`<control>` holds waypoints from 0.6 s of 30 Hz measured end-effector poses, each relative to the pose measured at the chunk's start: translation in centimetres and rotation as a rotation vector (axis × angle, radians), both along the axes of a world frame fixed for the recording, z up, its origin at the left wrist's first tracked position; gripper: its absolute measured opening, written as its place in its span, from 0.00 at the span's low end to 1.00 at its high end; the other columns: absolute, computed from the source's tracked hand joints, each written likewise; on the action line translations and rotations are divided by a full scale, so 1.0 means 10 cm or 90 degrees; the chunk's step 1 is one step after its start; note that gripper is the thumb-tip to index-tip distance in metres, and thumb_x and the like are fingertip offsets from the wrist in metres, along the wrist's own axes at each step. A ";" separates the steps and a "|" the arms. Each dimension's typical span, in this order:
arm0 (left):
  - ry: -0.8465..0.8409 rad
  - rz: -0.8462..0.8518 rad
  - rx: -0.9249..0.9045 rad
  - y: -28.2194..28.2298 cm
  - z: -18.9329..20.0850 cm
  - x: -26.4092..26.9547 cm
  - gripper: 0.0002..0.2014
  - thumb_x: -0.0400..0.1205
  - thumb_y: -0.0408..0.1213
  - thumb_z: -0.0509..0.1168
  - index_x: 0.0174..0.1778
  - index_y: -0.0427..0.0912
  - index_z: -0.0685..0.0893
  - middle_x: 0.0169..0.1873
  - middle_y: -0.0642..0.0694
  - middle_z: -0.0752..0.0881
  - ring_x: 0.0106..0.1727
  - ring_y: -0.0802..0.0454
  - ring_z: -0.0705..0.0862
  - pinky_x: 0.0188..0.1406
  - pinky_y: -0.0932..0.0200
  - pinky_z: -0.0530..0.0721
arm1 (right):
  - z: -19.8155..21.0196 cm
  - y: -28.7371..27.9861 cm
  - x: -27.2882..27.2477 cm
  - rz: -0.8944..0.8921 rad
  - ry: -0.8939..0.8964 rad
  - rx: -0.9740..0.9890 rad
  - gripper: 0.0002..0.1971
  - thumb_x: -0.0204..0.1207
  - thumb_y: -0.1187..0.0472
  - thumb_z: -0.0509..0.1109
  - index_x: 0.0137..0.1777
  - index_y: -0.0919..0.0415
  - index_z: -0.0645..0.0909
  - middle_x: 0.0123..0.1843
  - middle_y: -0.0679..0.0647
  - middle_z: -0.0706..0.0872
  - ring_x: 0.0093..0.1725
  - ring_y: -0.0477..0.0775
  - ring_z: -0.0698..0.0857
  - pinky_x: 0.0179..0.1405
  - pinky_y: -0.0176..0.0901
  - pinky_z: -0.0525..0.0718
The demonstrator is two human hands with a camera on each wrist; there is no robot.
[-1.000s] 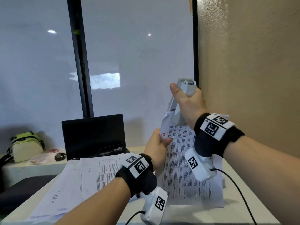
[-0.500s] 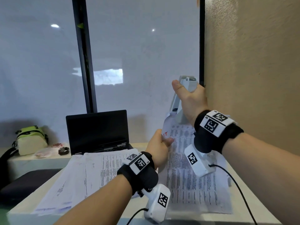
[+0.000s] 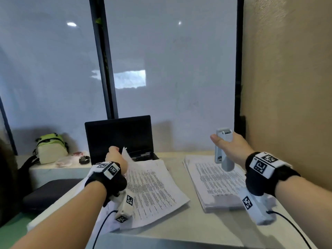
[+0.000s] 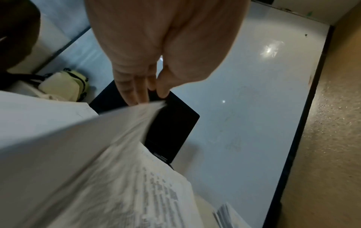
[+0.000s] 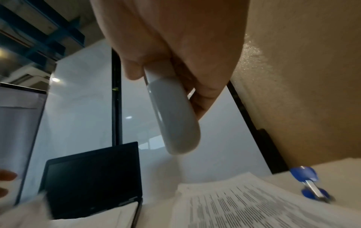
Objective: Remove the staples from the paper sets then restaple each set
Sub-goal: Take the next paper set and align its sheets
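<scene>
Now left hand (image 3: 115,159) pinches the set (image 3: 152,187) by its corner, right hand (image 3: 231,150) wraps the stapler (image 3: 222,153): lay the set square on the left pile before letting go.

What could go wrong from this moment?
The left hand pinches the paper set by one corner only; the sheets could tear or fan out as it lands on the left pile. The right hand holds the stapler over the right stack; dropping it could scatter the pages.
</scene>
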State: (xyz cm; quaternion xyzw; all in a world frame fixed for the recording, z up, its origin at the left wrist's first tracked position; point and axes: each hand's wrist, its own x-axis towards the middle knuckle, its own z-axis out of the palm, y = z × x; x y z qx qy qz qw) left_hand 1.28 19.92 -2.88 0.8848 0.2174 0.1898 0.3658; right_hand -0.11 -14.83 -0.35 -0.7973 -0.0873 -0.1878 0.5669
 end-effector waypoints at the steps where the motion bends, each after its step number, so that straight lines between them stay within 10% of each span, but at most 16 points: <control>1: 0.008 -0.007 0.016 -0.02 0.00 0.02 0.26 0.80 0.26 0.62 0.75 0.38 0.66 0.68 0.33 0.75 0.64 0.35 0.78 0.61 0.48 0.78 | -0.08 -0.03 0.03 0.011 0.032 -0.015 0.16 0.76 0.47 0.72 0.50 0.61 0.78 0.39 0.53 0.82 0.39 0.53 0.80 0.38 0.44 0.75; 9: 0.060 -0.265 0.124 -0.86 -0.15 0.41 0.17 0.80 0.29 0.62 0.64 0.43 0.83 0.64 0.43 0.84 0.62 0.46 0.83 0.63 0.57 0.82 | -0.45 -0.18 0.28 0.011 0.101 -0.099 0.07 0.75 0.56 0.76 0.48 0.53 0.80 0.40 0.53 0.84 0.39 0.52 0.83 0.34 0.41 0.75; 18: 0.194 -0.491 0.286 -1.92 -0.34 1.19 0.21 0.81 0.37 0.69 0.71 0.38 0.80 0.67 0.42 0.83 0.67 0.45 0.81 0.71 0.51 0.77 | -0.71 -0.42 0.88 -0.040 0.179 -0.161 0.10 0.75 0.54 0.75 0.51 0.56 0.79 0.40 0.49 0.82 0.38 0.50 0.81 0.31 0.39 0.71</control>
